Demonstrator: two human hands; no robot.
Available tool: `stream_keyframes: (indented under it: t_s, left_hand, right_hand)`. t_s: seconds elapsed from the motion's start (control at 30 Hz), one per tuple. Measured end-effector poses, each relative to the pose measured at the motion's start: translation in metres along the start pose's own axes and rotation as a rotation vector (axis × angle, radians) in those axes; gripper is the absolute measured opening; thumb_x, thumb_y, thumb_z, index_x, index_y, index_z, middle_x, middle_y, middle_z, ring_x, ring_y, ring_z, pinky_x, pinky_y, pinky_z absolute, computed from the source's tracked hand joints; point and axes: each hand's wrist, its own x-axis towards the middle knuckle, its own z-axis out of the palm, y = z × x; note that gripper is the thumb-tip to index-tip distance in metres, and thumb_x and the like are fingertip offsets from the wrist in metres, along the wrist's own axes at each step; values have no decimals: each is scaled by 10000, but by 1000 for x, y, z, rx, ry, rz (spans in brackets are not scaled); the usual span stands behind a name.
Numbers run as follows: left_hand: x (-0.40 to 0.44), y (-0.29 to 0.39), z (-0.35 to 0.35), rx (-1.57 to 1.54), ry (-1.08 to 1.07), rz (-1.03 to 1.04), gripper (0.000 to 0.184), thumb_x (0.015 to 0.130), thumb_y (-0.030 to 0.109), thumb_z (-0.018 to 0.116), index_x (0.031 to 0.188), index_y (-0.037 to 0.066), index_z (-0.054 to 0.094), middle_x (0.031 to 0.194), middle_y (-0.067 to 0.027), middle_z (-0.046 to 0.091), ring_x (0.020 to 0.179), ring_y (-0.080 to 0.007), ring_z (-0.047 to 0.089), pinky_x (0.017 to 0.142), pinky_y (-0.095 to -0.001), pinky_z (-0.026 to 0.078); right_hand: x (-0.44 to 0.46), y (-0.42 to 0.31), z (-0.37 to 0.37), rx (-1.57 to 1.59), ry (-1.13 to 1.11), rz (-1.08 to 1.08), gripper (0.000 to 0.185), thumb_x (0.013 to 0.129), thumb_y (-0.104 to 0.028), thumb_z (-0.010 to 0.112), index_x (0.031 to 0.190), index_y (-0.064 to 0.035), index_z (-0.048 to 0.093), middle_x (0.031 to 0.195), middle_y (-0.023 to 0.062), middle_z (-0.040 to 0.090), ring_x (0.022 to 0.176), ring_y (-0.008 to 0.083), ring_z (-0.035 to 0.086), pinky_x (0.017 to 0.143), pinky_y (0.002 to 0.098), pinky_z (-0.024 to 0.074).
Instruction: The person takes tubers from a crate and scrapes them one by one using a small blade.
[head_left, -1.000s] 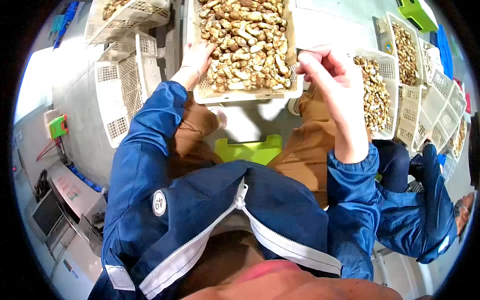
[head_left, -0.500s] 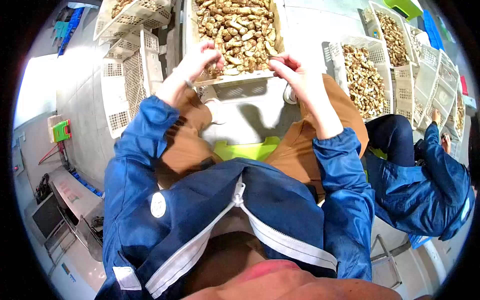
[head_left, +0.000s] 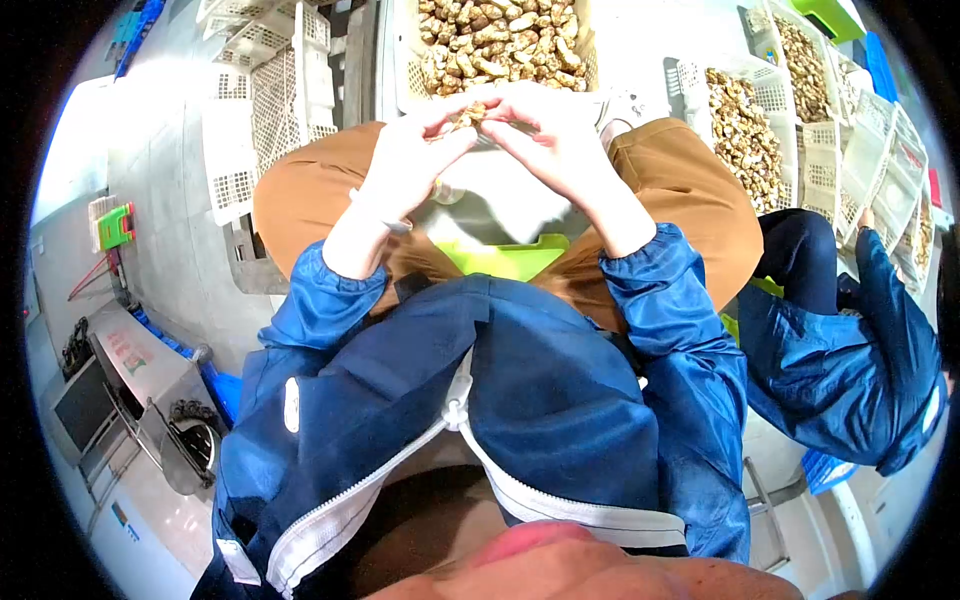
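Between the fingertips of my left hand (head_left: 412, 160) is a small brown and cream mushroom-like piece (head_left: 470, 117). My right hand (head_left: 548, 140) comes in from the other side, thumb and fingers curled together at the same piece; whether it grips anything of its own is too small to tell. Both hands are over my lap at the near edge of a white crate (head_left: 411, 95), which holds many similar brown and cream pieces (head_left: 505, 45). A green stool edge (head_left: 510, 260) shows between my legs.
Crates of similar pieces (head_left: 745, 140) stand to the right, with stacked white crates (head_left: 868, 155) beyond. A co-worker in blue (head_left: 835, 370) sits at the right. White mesh crates (head_left: 275, 110) stand at the left. A chair (head_left: 175, 450) is at the lower left.
My hands have come together in front of the crate, and the left one now holds a piece. My knees have spread wider, and the crate sits higher in view.
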Motion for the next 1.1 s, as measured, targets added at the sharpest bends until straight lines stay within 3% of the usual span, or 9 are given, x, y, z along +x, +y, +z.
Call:
stream_keyframes:
  t_s: [0.13, 0.17, 0.27, 0.4, 0.53, 0.57, 0.7, 0.83, 1.1]
  left_hand:
    - [3, -8, -6, 68, -7, -25, 394, 861, 88, 682, 1254, 71, 661, 830, 64, 522, 720, -43, 401, 635, -189, 360]
    - [3, -6, -7, 96, -15, -45, 394, 861, 94, 684, 1254, 76, 662, 819, 64, 509, 720, -46, 400, 634, -193, 360]
    - [10, 8, -5, 233, -33, -55, 398, 857, 115, 693, 1253, 84, 661, 798, 59, 496, 721, -57, 408, 636, -209, 370]
    - [14, 0, -1, 266, -51, -29, 401, 854, 131, 694, 1248, 69, 655, 841, 24, 580, 752, -78, 498, 684, -226, 425]
    - [15, -1, 5, 565, 30, 266, 397, 855, 135, 673, 1247, 73, 650, 1022, -79, 708, 938, -176, 665, 843, -284, 508]
    - [12, 1, 8, 590, 43, 225, 381, 861, 130, 650, 1240, 92, 653, 1148, -131, 689, 1081, -244, 660, 943, -324, 499]
    - [7, -8, 8, 714, 104, 311, 360, 864, 122, 635, 1224, 112, 648, 1137, -117, 681, 1045, -268, 656, 920, -327, 505]
    - [4, -11, 8, 860, 176, 400, 360, 848, 131, 648, 1207, 140, 654, 1018, -91, 677, 928, -274, 643, 831, -341, 512]
    - [4, -2, 4, 978, 183, 471, 359, 831, 131, 665, 1188, 169, 676, 910, -73, 639, 798, -271, 576, 736, -362, 474]
  right_hand:
    - [3, 5, -2, 126, -20, 174, 146, 911, -159, 676, 916, -14, 661, 845, 54, 666, 794, 147, 630, 693, 297, 517]
    - [2, 1, 0, 147, 3, 182, 190, 886, -205, 663, 934, -22, 653, 818, 138, 642, 712, 279, 628, 636, 350, 502]
    - [0, 11, 9, -225, 123, -196, 202, 918, -220, 632, 915, -18, 643, 778, 104, 634, 673, 188, 602, 620, 322, 483]
    - [-1, 14, -4, 244, -69, 428, 200, 922, -216, 678, 990, -28, 668, 915, 49, 660, 808, 131, 621, 734, 277, 511]
    - [-2, 9, 4, -218, 44, -49, 196, 924, -208, 675, 944, -13, 660, 1001, 36, 684, 838, 81, 599, 743, 255, 498]
    - [-4, 9, 6, -222, 31, 19, 204, 926, -206, 669, 899, -5, 656, 1057, 38, 686, 851, 62, 582, 751, 245, 489]
    - [1, 5, -3, 297, 1, 409, 203, 921, -200, 672, 889, -2, 649, 950, 32, 693, 786, 60, 565, 733, 238, 483]
    - [-5, 9, 11, 153, 33, 239, 200, 916, -189, 675, 854, 0, 654, 962, 37, 712, 782, 69, 572, 737, 231, 479]
    - [0, 22, 2, 472, 0, 498, 232, 867, -221, 710, 940, -2, 697, 798, 29, 683, 733, 94, 617, 710, 272, 510]
